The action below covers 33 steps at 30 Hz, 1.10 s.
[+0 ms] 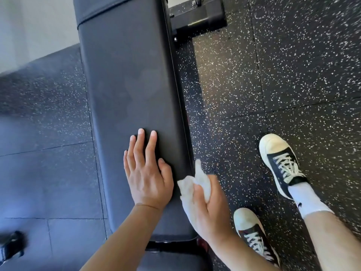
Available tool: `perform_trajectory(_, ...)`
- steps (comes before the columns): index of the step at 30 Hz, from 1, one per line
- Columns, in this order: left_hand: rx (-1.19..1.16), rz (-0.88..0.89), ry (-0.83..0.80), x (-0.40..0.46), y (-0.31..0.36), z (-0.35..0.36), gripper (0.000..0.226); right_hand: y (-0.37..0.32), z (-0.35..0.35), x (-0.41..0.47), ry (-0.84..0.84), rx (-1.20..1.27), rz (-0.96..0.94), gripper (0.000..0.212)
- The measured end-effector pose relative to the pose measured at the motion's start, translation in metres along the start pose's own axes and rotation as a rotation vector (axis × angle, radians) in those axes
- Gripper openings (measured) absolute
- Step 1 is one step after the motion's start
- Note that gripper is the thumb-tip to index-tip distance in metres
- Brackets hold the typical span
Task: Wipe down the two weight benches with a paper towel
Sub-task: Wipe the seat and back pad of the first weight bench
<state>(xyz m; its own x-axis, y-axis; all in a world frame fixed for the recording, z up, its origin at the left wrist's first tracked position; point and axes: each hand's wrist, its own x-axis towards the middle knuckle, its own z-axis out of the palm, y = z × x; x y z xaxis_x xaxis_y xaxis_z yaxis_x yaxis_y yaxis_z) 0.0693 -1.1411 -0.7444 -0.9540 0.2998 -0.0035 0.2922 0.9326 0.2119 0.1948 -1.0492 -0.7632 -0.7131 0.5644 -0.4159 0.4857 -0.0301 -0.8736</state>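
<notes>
From the head camera, black rubber floor tiles [293, 75] flecked with white cover the room, and a pale wall base shows at the upper left. A dark padded weight bench [132, 79] runs lengthwise from the bottom of the view to the top, its long axis leaning slightly left toward the far end; a seam crosses the pad near the top. Black frame feet [197, 18] jut out beside its far right edge. The left hand [148, 177] lies flat on the pad near its right edge, fingers spread and straight. The right hand [209, 208] grips a crumpled white paper towel [197, 182] against the bench's right edge. Two sneakers [281, 163] stand on open floor to the right.
</notes>
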Motion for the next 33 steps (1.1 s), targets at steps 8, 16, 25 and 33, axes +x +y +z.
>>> perform_trajectory(8,0.004,0.007,-0.008,0.0,-0.003,0.001,0.067,-0.098,0.039,0.183,0.106,-0.048,-0.121,0.03)
perform_trajectory(16,-0.048,-0.031,-0.004,0.0,0.001,-0.003,0.064,-0.095,0.037,0.163,0.009,-0.664,-0.884,0.031)
perform_trajectory(25,0.004,-0.06,0.074,0.025,0.0,-0.009,0.04,-0.171,0.063,0.253,-0.182,-0.963,-1.201,0.046)
perform_trajectory(33,0.016,-0.193,0.034,0.142,-0.018,-0.024,0.04,-0.246,0.131,0.347,-0.318,-1.147,-1.359,0.059)
